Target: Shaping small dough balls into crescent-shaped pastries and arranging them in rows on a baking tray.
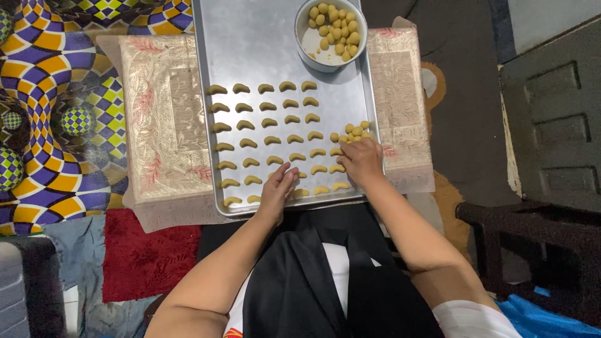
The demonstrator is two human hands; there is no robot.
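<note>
A long metal baking tray lies in front of me with several rows of crescent-shaped dough pieces. My left hand rests fingers-down on the tray's near rows, pressing on a piece I cannot make out. My right hand lies at the tray's right side, fingers curled over a small heap of dough balls. Whether it grips one is hidden. A round metal bowl holding several dough balls stands at the tray's far right.
The tray sits on a low surface covered with a pale patterned cloth. A bright checkered mat lies to the left, a red rug near left. A dark stool stands at the right.
</note>
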